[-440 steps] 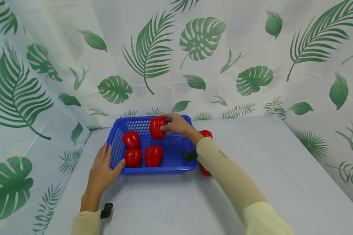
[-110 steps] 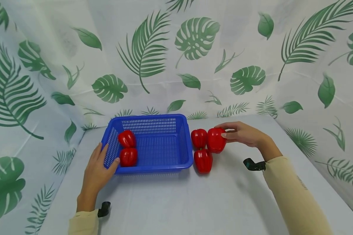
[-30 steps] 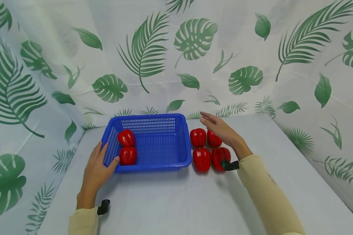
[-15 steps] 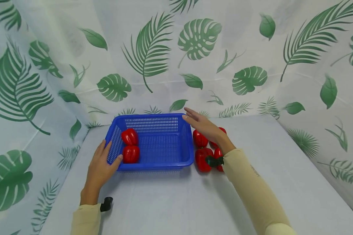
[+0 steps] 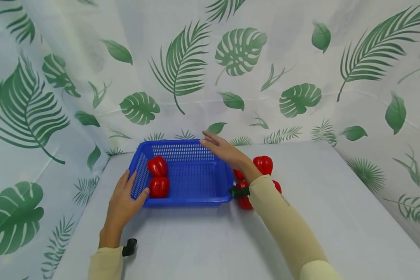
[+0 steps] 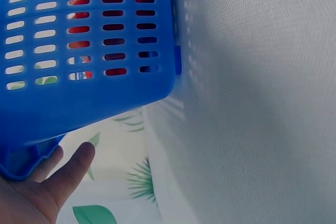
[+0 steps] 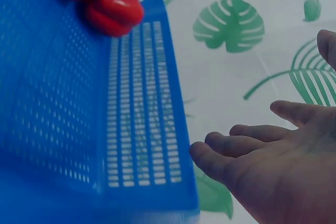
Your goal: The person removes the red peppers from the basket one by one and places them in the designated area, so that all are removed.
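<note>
Two red bell peppers (image 5: 157,166) lie one behind the other at the left end of a blue slotted basket (image 5: 189,201). My left hand (image 5: 124,202) rests at the basket's front left corner, its fingers extended along the left side and the thumb near the front rim. Over the basket's right end hovers my right hand (image 5: 227,151), fingers stretched and holding nothing; the right wrist view shows this hand (image 7: 278,156) beside the rim. More red peppers (image 5: 263,165) stand on the table right of the basket, partly hidden behind my right forearm.
A white table (image 5: 196,241) carries the basket and peppers. Behind and at both sides hangs a white curtain (image 5: 203,120) with green leaf prints, close to the basket's back rim.
Two peppers have moved from the basket to the table on the right. My right hand gripped one there 3.7 s ago, then released it and has swung left over the basket.
</note>
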Available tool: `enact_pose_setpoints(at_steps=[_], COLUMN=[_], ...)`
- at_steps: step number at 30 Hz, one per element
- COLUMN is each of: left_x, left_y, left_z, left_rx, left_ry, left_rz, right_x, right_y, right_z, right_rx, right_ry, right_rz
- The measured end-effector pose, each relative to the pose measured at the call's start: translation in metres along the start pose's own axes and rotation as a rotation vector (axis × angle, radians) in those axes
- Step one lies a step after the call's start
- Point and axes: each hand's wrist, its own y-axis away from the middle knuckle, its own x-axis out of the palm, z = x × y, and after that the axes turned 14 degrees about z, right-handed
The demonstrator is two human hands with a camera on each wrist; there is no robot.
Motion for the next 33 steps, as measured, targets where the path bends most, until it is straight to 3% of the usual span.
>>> enact_pose_setpoints(at_steps=[8, 18, 33], left_x=[0.004, 0.006, 0.004], left_y=[0.002, -0.003, 0.000], left_z=[0.000, -0.001, 0.001], left_rx=[-0.006, 0.010, -0.011], left_ry=[0.000, 0.004, 0.000], left_rz=[0.010, -0.015, -0.024], right_x=[0.017, 0.032, 0.061], right_y=[-0.020, -0.041, -0.088], right_z=[-0.004, 0.006, 0.006], right_rx=[-0.009, 0.001, 0.020], right_ry=[-0.028, -0.045, 0.044], right_rz=[0.037, 0.066, 0.115])
